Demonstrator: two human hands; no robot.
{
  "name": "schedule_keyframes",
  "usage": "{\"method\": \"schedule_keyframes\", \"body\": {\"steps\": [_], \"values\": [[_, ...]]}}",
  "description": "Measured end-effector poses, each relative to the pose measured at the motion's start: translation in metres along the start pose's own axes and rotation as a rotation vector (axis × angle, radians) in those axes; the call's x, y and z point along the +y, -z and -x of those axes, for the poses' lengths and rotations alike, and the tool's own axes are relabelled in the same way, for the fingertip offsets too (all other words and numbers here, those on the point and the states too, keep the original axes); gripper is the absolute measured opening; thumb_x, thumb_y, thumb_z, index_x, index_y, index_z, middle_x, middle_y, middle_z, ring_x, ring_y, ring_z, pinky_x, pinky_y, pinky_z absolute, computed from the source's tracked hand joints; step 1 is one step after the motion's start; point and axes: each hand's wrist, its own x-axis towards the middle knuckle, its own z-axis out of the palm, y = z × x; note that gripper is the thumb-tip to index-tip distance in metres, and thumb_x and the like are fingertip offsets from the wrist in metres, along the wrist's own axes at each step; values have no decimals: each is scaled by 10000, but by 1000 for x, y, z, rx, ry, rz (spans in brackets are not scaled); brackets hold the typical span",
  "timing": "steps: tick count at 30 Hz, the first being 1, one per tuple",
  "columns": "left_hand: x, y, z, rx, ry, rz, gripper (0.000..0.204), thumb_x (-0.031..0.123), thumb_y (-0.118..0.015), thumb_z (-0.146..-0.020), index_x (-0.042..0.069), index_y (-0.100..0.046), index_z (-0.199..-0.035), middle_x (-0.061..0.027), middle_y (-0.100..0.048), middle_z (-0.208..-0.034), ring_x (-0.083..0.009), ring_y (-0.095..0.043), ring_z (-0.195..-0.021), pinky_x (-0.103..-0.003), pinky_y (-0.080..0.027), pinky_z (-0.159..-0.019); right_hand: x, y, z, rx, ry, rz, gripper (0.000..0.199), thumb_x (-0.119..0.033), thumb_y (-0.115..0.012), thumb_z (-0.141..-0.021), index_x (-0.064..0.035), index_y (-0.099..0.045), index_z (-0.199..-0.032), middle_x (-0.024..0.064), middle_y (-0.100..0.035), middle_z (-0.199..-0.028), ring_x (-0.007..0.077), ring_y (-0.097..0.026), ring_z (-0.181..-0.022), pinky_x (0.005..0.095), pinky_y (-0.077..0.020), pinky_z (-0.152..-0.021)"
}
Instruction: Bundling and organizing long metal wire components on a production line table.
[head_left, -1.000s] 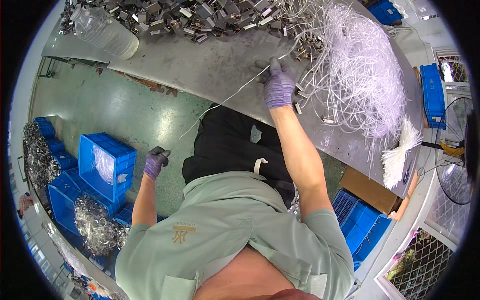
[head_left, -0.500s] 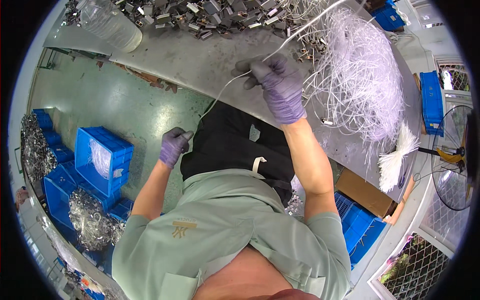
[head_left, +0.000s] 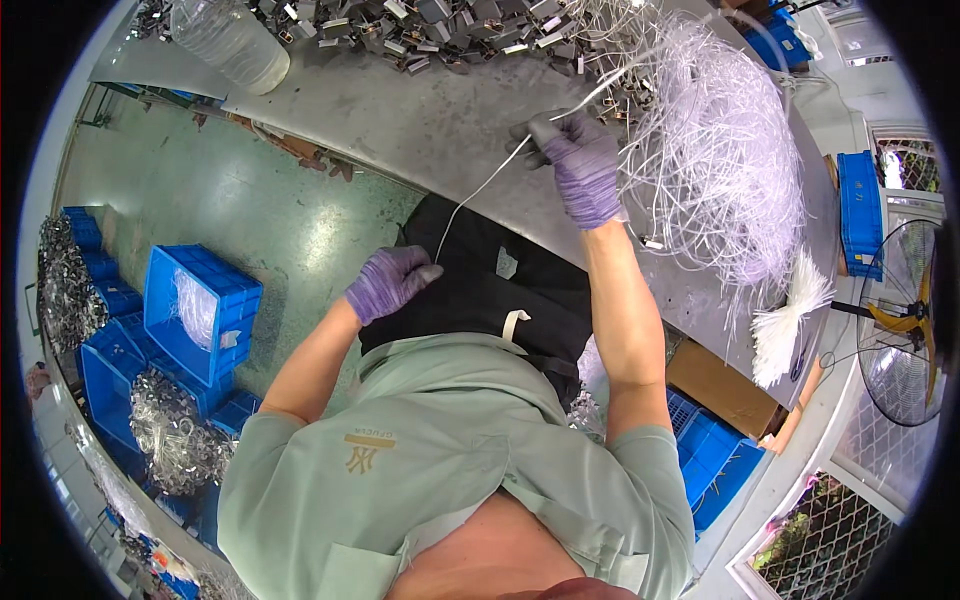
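A thin white cord [head_left: 484, 187] runs slantwise between my two hands in purple-grey gloves. My right hand [head_left: 575, 160], over the table's edge, has its fingers closed on the cord, which continues past it toward the upper right. Above my lap, my left hand [head_left: 392, 284] is curled closed, its fingertips meeting the cord's lower end. Whether the tip sticks out below those fingers is hidden. Right of my right hand lies a big tangled heap of clear-white strands [head_left: 715, 150] on the grey metal table [head_left: 400, 125].
Many small dark metal-edged parts [head_left: 430, 35] are piled at the table's far side, near a clear plastic bottle [head_left: 235, 45]. A white strand bundle [head_left: 790, 320] lies by the right edge. Blue crates [head_left: 205, 310] stand at left on the floor; a fan [head_left: 900, 320] is at right.
My left hand has moved right and slightly up, from beside the cord to its lower end. My right hand has shifted a little right, drawing the cord along.
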Motion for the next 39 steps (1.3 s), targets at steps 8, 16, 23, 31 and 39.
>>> {"method": "schedule_keyframes", "body": {"steps": [8, 16, 23, 31, 39], "values": [[-12, 13, -6, -376, 179, 614, 429, 392, -484, -919, 42, -531, -677, -62, -517, -557, -172, -503, -492, -293, -396, -487, -1, 42, -17, 51, 13, -122, 251, -190, -536, -930, 26, -563, -1055, 143, -659, -914, 197, -661, -737, 252, -518, -613], [-40, 8, -22, -353, 330, 1024, 307, 275, -522, -904, 14, -590, -1051, -29, -440, -502, -119, -436, -418, -254, -338, -400, 60, 72, -48, 201, -198, 20, 344, -249, -584, -904, 18, -540, -1116, 130, -667, -902, 192, -657, -646, 269, -509, -506], [-55, 15, -14, -357, 323, 955, 468, 228, -532, -906, 42, -453, -1328, -22, -454, -510, -112, -443, -415, -248, -350, -411, 91, 36, -61, 94, -419, 38, 373, -283, -621, -874, -21, -547, -1129, 98, -664, -896, 197, -658, -606, 277, -515, -468], [-77, 13, -2, -344, 327, 843, 382, 177, -492, -936, 86, -497, -1307, -18, -465, -511, -105, -452, -416, -241, -368, -423, 93, 21, -66, -34, -507, -7, 430, -187, -656, -847, 77, -486, -1141, 155, -656, -853, 251, -672, -621, 302, -532, -446], [-82, 13, -4, -347, 323, 891, 400, 186, -504, -931, 75, -486, -1315, -10, -457, -513, -103, -451, -418, -247, -375, -418, 91, 16, -57, -61, -418, 108, 485, -132, -626, -864, 73, -400, -1241, 182, -660, -839, 264, -674, -614, 293, -524, -438]]}}
